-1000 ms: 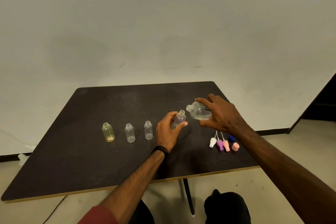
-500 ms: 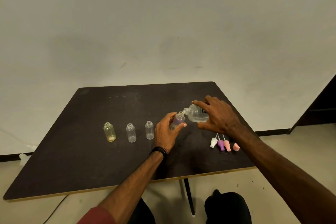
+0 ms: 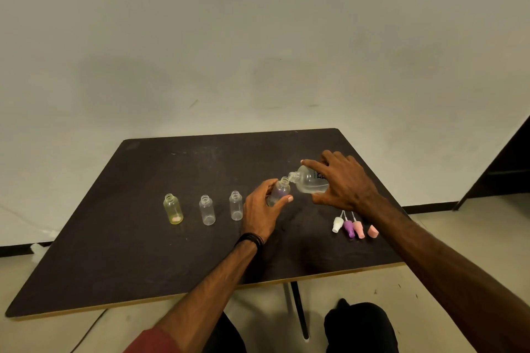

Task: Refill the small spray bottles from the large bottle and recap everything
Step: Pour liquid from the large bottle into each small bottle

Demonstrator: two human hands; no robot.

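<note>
My left hand (image 3: 262, 210) grips a small purple-tinted bottle (image 3: 279, 192), uncapped, tilted slightly right. My right hand (image 3: 342, 182) holds the large clear bottle (image 3: 308, 180) tipped on its side, its open neck touching the small bottle's mouth. Three other small uncapped bottles stand in a row to the left: a yellow one (image 3: 173, 209), a clear one (image 3: 207, 210) and another clear one (image 3: 235, 206). Spray caps lie right of my hands: white (image 3: 337, 223), purple (image 3: 349, 228), pink (image 3: 358, 229) and a pink cover (image 3: 372, 231).
Everything sits on a dark tabletop (image 3: 129, 252) with a pale front edge, against a plain wall. A table leg (image 3: 298, 309) and my dark-clothed knees show below the front edge. A dark doorway lies at far right.
My right hand has lowered and tipped the large bottle leftward until its neck meets the small bottle's mouth. My left hand has kept hold of the small bottle.
</note>
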